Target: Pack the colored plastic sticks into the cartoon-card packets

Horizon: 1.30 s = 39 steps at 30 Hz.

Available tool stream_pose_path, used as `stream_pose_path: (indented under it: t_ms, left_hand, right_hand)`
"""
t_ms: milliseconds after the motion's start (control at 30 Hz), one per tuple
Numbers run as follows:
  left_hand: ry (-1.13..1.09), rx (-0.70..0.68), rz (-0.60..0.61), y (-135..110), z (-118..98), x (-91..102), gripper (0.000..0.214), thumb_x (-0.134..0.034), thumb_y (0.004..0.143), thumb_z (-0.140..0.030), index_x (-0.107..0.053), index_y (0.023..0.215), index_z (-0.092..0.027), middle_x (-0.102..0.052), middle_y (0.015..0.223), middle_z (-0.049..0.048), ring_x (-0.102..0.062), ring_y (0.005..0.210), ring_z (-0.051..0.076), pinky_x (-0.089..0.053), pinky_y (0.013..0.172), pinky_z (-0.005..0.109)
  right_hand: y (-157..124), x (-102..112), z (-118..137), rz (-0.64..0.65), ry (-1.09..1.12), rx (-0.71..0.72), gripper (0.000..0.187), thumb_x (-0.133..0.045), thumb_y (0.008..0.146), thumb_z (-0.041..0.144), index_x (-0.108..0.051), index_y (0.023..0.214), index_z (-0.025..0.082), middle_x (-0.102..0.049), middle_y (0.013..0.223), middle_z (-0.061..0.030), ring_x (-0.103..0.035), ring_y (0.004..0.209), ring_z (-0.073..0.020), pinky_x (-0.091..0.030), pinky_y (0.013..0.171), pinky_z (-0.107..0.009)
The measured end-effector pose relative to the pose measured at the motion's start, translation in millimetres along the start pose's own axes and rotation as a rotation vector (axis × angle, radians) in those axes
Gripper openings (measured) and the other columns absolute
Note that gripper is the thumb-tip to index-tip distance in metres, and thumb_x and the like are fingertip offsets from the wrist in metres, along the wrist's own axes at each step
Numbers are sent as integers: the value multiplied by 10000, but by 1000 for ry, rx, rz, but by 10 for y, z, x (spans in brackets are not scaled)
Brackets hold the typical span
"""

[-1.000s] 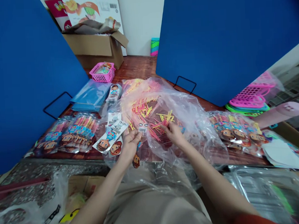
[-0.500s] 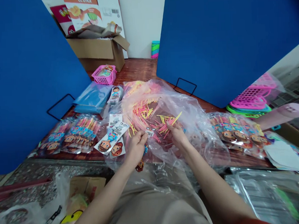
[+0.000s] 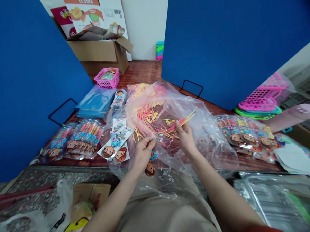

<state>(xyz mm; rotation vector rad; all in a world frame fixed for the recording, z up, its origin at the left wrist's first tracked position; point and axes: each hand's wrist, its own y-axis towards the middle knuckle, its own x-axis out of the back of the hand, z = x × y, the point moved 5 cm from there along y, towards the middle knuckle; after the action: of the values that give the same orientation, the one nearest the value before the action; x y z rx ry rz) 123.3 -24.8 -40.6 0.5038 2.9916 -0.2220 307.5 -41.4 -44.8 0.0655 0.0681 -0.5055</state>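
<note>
My left hand (image 3: 144, 152) is closed on the top edge of a small printed packet (image 3: 151, 162) with a cartoon face, which hangs over the table's front edge. In my right hand (image 3: 185, 137) a small bunch of thin pink and yellow sticks (image 3: 187, 119) is pinched, their tips pointing up and right. Both hands are over a large clear plastic bag (image 3: 203, 106) spread on the table. Loose pink and yellow sticks (image 3: 148, 113) lie on it. Flat printed packets (image 3: 117, 143) rest just left of my left hand.
Filled stick packets (image 3: 84, 137) lie at the left, and more filled packets (image 3: 239, 130) at the right. A blue plastic stack (image 3: 95, 100), a pink basket (image 3: 107, 78) and a cardboard box (image 3: 99, 51) stand behind. Two blue boards (image 3: 218, 40) flank the table. Nested baskets (image 3: 260, 98) sit at the right.
My right hand has moved slightly right, lifting the bunch of sticks away from the loose ones. My left hand has shifted slightly right with the packet, whose printed front now shows more.
</note>
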Motion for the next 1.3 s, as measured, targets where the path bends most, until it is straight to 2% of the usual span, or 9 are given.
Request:
stream_pose_path:
  t_ms: [100, 200, 500, 733, 800, 900, 1000, 1200, 1300]
  left_hand:
    - [6, 38, -19, -10, 21, -14, 236, -744, 648, -371, -664, 679, -151, -589, 586, -22, -480, 519, 96, -376, 514, 208]
    - [2, 89, -28, -26, 59, -43, 237, -757, 631, -370, -706, 695, -148, -637, 596, -5, -504, 509, 103, -387, 500, 212]
    - [-5, 29, -89, -23, 16, -50, 202, -754, 646, -345, -745, 715, -156, -686, 637, 15, -562, 563, 118, -432, 552, 219]
    - [-143, 95, -124, -2, 67, -72, 296, -806, 595, -348, -759, 815, -156, -730, 748, 33, -598, 625, 125, -472, 625, 238]
    - [-202, 134, -112, 15, 95, -94, 332, -828, 566, -354, -759, 822, -155, -733, 754, 34, -601, 627, 122, -479, 635, 240]
    - [-253, 158, -105, 37, 107, -112, 350, -847, 540, -361, -758, 809, -155, -733, 744, 29, -606, 631, 123, -485, 637, 239]
    - [-273, 193, -83, 49, 113, -131, 357, -848, 543, -368, -755, 814, -155, -728, 724, 28, -602, 594, 126, -485, 600, 248]
    - [-306, 187, -79, 104, 85, -167, 337, -852, 542, -337, -756, 806, -150, -742, 781, 44, -630, 674, 142, -495, 674, 259]
    - [-288, 158, -83, 125, 65, -173, 335, -848, 546, -347, -759, 804, -153, -744, 786, 47, -636, 702, 153, -500, 690, 265]
  right_hand:
    - [-39, -63, 191, -7, 283, -60, 359, -583, 793, 570, -541, 838, 216, -700, 755, -39, -651, 699, -207, -502, 638, -327]
    - [-85, -155, 377, 37, 357, -45, 326, -612, 792, 541, -538, 834, 226, -708, 761, -30, -664, 722, -206, -512, 645, -328]
    - [-244, -330, 489, 188, 119, 61, 328, -543, 878, 516, -639, 873, 203, -701, 851, -44, -637, 815, -197, -489, 782, -337]
    - [-259, -383, 384, 297, 86, -31, 333, -604, 828, 512, -651, 899, 190, -692, 896, -26, -613, 833, -177, -464, 800, -309]
    - [-241, -381, 372, 290, 123, -48, 325, -623, 814, 499, -634, 932, 196, -695, 910, -28, -620, 843, -178, -471, 793, -305]
    - [-170, -336, 369, 207, 201, -40, 356, -630, 807, 492, -580, 1040, 229, -697, 911, -21, -636, 825, -176, -491, 751, -298]
    - [-89, -286, 343, 149, 215, -37, 331, -595, 823, 518, -562, 1017, 251, -690, 884, -8, -629, 742, -162, -494, 688, -286]
    - [-139, -318, 413, 253, -36, 51, 308, -537, 869, 503, -652, 882, 217, -681, 887, -11, -607, 849, -166, -470, 816, -282]
    - [-182, -315, 457, 246, -43, 52, 338, -508, 884, 510, -674, 881, 216, -688, 907, -19, -611, 886, -173, -460, 860, -289]
